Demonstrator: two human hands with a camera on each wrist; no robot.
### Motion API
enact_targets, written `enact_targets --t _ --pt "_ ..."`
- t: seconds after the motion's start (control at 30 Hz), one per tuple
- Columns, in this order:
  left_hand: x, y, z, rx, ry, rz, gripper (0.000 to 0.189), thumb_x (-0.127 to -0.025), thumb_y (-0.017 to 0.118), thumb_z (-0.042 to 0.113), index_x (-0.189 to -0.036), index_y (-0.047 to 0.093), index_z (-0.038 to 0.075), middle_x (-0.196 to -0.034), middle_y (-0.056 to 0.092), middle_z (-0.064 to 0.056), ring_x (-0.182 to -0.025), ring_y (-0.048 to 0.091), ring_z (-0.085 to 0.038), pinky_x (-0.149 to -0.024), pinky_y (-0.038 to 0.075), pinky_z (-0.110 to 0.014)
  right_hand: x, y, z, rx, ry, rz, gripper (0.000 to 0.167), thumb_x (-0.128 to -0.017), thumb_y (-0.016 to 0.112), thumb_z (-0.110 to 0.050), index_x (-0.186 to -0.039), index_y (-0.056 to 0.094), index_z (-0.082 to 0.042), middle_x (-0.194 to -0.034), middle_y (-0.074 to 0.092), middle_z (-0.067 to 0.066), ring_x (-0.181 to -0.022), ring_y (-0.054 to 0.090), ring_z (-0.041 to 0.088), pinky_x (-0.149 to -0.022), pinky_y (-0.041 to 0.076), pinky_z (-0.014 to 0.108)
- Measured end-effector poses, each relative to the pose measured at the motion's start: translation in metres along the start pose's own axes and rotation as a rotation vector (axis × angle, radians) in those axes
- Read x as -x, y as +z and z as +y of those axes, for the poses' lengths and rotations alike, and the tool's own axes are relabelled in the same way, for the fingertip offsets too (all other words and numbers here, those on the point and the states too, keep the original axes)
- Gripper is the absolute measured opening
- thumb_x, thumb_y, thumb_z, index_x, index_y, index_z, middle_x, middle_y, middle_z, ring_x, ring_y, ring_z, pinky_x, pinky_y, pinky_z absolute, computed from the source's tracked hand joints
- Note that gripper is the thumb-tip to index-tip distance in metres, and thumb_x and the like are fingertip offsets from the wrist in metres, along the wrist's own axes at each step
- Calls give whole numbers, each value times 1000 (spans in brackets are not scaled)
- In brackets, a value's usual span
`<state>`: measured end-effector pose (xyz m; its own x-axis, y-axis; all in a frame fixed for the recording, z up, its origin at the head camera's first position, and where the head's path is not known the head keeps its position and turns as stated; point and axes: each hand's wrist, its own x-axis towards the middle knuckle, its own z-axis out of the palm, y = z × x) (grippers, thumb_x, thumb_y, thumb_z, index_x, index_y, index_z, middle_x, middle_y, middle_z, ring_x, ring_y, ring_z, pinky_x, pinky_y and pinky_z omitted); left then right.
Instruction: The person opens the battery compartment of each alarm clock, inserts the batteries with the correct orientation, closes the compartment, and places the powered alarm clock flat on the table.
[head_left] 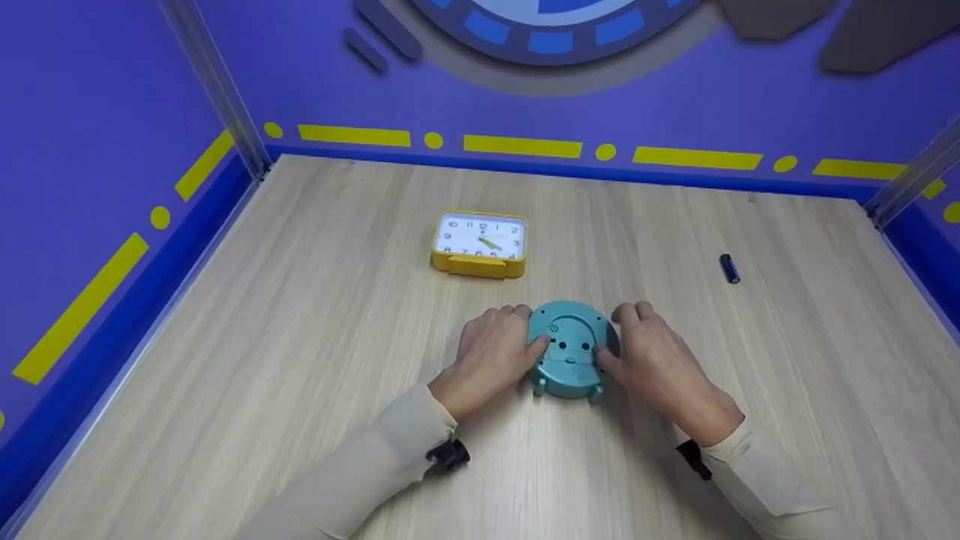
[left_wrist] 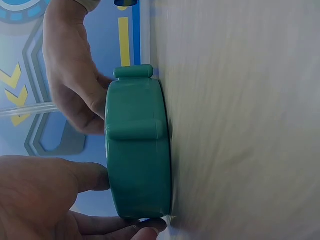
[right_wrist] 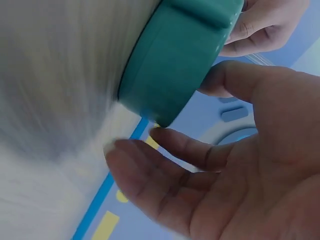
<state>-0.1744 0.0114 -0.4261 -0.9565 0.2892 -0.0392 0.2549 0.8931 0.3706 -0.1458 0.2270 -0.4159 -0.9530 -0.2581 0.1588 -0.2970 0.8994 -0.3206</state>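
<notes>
A teal round alarm clock lies face down on the table, its back with small knobs turned up and its two short feet toward me. My left hand grips its left side, thumb on the back and fingers along the rim. On the other side my right hand holds it with the thumb on the back. In the right wrist view the curled fingers of that hand are close beside the rim. The left wrist view has the clock's side and both thumbs on its back.
A yellow rectangular alarm clock lies face up beyond the teal one. To the right on the wooden table is a small dark battery. Blue printed walls enclose the table's back and sides.
</notes>
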Motion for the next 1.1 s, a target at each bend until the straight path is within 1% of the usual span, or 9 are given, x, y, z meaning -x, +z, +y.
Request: enact_targets --t 0.07,0.13,0.27,0.33,0.47,0.6,0.8,0.93,1.1 --pt "0 0 -1 -2 2 -1 48 -104 68 41 -135 68 4 -112 72 -8 -94 66 -21 -78 56 -40 -1 0 0 -3 -86 27 39 -90 82 -9 -119 63 8 -109 60 20 -91 61 30 -77 59 48" --pt "0 0 -1 -9 7 -3 49 -104 67 42 -135 68 4 -112 72 -8 -94 65 -21 -78 56 -39 -3 1 0 15 -199 43 37 -89 84 -8 -119 66 4 -114 61 18 -99 62 31 -84 59 48" --pt "1 -1 -2 -37 21 -6 48 -104 66 43 -132 69 4 -108 71 -6 -89 62 -20 -73 54 -38 -8 1 -1 48 -401 34 30 -89 86 -11 -113 71 -2 -109 63 11 -95 61 25 -82 59 41" --pt "1 -2 -3 -49 24 -7 45 -104 66 44 -126 71 5 -102 69 -5 -85 61 -19 -70 53 -38 -10 2 -2 59 -461 22 29 -89 87 -14 -112 73 -3 -107 64 10 -92 61 23 -79 59 39" --pt "2 -3 -4 -70 29 -22 42 -104 65 44 -118 73 5 -95 64 -4 -83 60 -20 -68 52 -38 -10 2 -3 72 -495 -1 29 -90 88 -17 -111 75 -3 -104 66 9 -88 62 21 -77 59 38" --pt "2 -5 -4 -87 49 -39 43 -105 63 43 -120 73 4 -95 65 -4 -86 62 -21 -71 53 -39 -10 3 -4 75 -492 -7 28 -89 88 -15 -111 75 -2 -103 67 9 -90 65 22 -79 60 38" --pt "2 -6 -5 -112 65 -32 41 -105 64 43 -118 75 6 -92 65 -4 -88 64 -21 -72 54 -39 -11 6 -3 96 -516 -7 22 -90 87 -13 -106 77 -1 -98 68 8 -87 64 22 -78 60 38" --pt "3 -6 -4 -121 60 -41 43 -106 63 44 -122 74 5 -94 66 -4 -89 64 -21 -74 54 -39 -12 8 -1 98 -563 -16 16 -91 84 -11 -103 79 -1 -96 70 8 -85 64 23 -76 58 38" --pt "3 -6 -3 -123 62 -38 42 -106 63 43 -121 75 5 -92 65 -3 -88 63 -21 -72 53 -38 -12 11 2 107 -640 -2 14 -93 83 -9 -101 81 1 -97 70 8 -84 63 22 -76 58 37"
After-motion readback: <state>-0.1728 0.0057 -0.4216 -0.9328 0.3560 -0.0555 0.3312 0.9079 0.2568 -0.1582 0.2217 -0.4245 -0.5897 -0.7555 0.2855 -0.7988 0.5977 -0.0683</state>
